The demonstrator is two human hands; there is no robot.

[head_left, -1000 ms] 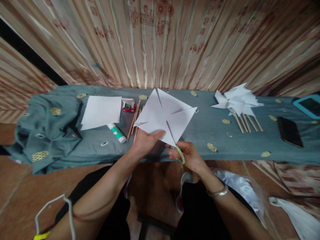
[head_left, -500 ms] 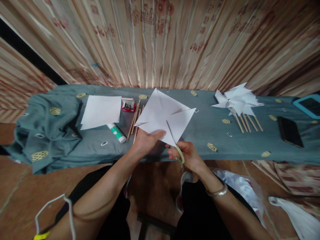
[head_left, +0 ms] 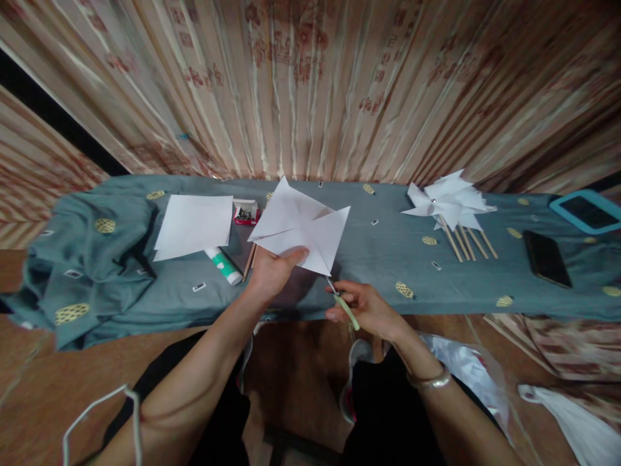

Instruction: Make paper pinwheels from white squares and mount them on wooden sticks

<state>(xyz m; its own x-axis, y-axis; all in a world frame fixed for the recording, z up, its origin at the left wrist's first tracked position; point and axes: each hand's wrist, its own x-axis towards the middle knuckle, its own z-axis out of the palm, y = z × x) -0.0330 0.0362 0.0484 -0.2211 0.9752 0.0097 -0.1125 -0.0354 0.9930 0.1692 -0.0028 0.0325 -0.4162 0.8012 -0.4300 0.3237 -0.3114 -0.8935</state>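
Note:
A square sheet of white paper (head_left: 305, 220), slit inward from its corners, is pinched in my left hand (head_left: 274, 268), the thumb lying on top near its lower edge. In my right hand (head_left: 369, 307) are scissors with pale green handles (head_left: 346, 310). Their blades point up and left, just below the paper's lowest corner; whether they touch it I cannot tell. Wooden sticks (head_left: 249, 262) lie on the cloth, partly hidden under the paper and my left hand. Beside them stand a small red box of metal pins (head_left: 246, 212) and a green and white tube (head_left: 224, 265).
A stack of white paper (head_left: 194, 223) lies at left on the grey-green cloth (head_left: 291, 309). White paper pinwheels on sticks (head_left: 451, 200) are piled at right. Farther right are a black phone (head_left: 547, 259) and a blue-framed device (head_left: 587, 211). A pleated curtain (head_left: 310, 84) hangs behind.
The slit paper has moved left and turned slightly in my left hand. My right hand has drawn the scissors down, away from the slit, so their blades now show below the paper's corner.

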